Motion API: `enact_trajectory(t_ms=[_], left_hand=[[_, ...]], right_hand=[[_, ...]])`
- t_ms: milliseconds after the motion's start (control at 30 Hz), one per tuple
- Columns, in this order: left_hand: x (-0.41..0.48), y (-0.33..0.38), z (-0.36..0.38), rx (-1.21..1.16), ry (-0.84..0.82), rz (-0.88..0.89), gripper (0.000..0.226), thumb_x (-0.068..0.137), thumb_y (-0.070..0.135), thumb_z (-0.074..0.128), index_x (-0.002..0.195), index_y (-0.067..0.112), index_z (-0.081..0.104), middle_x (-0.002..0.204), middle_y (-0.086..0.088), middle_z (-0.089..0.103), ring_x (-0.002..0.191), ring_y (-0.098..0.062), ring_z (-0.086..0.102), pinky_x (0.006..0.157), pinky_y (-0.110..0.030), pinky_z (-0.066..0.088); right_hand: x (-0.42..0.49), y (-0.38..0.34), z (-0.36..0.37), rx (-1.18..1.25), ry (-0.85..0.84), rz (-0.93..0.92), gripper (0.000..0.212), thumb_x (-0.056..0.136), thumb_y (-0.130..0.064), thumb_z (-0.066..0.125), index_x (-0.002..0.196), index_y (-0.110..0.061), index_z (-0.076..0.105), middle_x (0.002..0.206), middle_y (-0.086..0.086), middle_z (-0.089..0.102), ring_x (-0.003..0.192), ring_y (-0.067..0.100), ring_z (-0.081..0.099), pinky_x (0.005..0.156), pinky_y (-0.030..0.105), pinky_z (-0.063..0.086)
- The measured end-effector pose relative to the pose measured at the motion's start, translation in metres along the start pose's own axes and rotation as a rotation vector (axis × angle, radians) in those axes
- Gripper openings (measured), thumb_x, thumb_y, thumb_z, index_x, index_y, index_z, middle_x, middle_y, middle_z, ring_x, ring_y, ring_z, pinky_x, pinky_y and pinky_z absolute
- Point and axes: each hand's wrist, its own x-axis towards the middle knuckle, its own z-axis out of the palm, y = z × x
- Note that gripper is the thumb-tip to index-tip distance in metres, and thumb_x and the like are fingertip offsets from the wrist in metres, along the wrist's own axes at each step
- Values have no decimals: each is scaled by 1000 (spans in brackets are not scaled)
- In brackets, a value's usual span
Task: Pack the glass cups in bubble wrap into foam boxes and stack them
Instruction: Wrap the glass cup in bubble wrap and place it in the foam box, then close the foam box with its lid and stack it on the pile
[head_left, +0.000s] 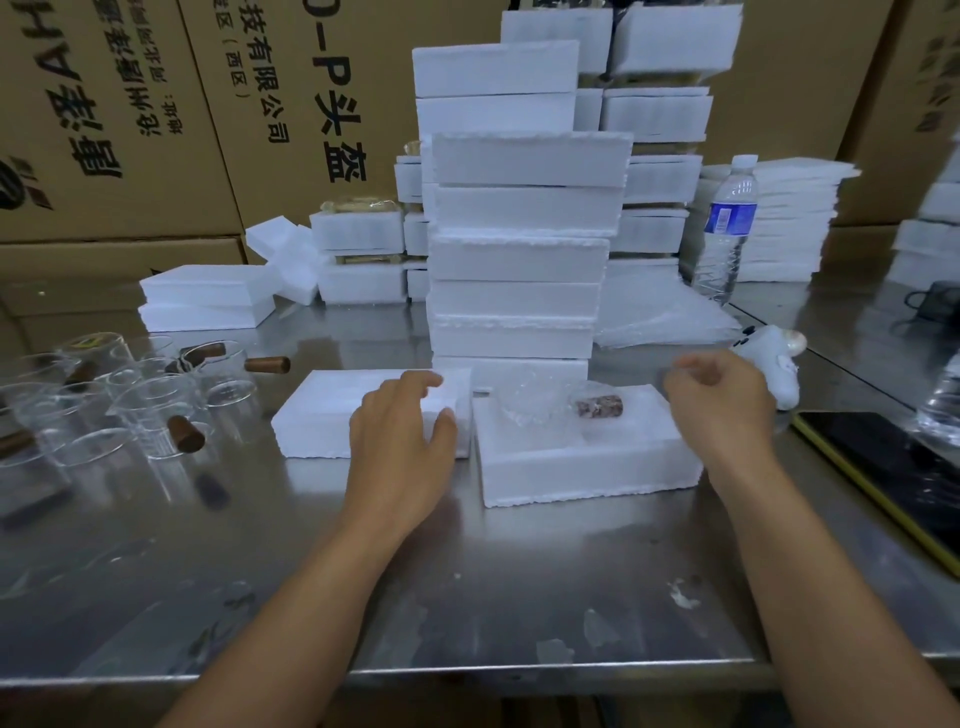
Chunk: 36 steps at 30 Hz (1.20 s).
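A bubble-wrapped glass cup (540, 408) with a brown handle lies in the open white foam box (582, 467) at centre right. To its left lies a flat foam lid (322, 415); my left hand (400, 436) rests on the lid's right end, thumb at its edge, fingers spread. My right hand (722, 405) hovers just right of the box, fingers loosely curled, holding nothing I can see. Behind both rises a tall stack of closed foam boxes (519, 249).
Several bare glass cups with brown handles (135, 410) crowd the left of the steel table (467, 597). A water bottle (727, 228), bubble wrap sheets (660, 317), foam lid piles (779, 223) and a dark phone (883, 462) sit to the right. Cardboard cartons line the back.
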Motion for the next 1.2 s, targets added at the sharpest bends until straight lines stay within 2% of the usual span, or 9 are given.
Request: enact_trajectory(t_ms=[167,267,467,600,667,800,867,1067,1200], left_hand=[[2,-3,2,201,-60,-3,30,89,28,59,117,19,58,115,0,62,113,-23,46,96,-27,25],[2,-4,0,196,-79,-8,34,86,31,63,118,22,58,114,0,59,113,-22,41,92,-27,28],[3,-13,-11,189,-83,69,30,88,23,63,118,24,60,112,2,52,113,-19,40,84,-23,27],[10,-4,-29,-126,133,146,23,85,16,68,107,23,62,100,17,55,99,-5,48,81,-11,32],[14,6,-40,-324,164,160,22,87,11,66,101,27,60,98,18,60,96,-9,58,85,-16,41],[16,31,-61,-717,252,158,21,87,12,65,96,30,59,94,17,67,91,4,64,82,-15,49],[19,39,-68,-966,274,86,20,80,24,66,99,25,59,95,14,70,99,-3,65,92,-23,50],[19,49,-67,-1679,112,-117,22,80,25,58,102,24,58,97,9,69,100,-10,65,100,-31,48],[8,53,-44,-1762,-6,-227,29,78,24,58,106,20,60,97,7,72,96,-9,69,89,-28,54]], right_hand=[[0,-2,-2,118,-179,220,26,82,-1,61,108,-4,64,71,-4,50,61,7,42,52,19,32],[-3,-4,-4,144,-174,227,25,81,3,59,105,10,61,69,2,47,56,10,35,51,20,28],[-6,-5,-3,113,-162,229,23,81,2,56,102,11,62,64,0,43,55,11,33,50,21,28],[-4,-1,0,78,-167,190,27,80,-1,54,100,17,57,68,2,40,58,14,29,52,24,24],[-4,0,2,73,-184,187,26,81,-3,56,99,14,59,73,2,45,58,14,32,55,25,28],[-8,-3,4,65,-314,186,3,82,-10,61,85,-9,62,80,-1,55,68,10,46,61,25,37],[-10,-3,6,95,-386,173,2,85,-15,62,83,-17,61,88,0,61,77,15,54,72,29,44],[-7,-8,7,174,-127,-36,17,91,-37,55,89,-21,62,90,-3,65,73,7,55,66,22,40],[-13,-19,7,505,-340,1,33,95,-48,42,93,-23,64,69,-4,69,52,10,60,49,19,48]])
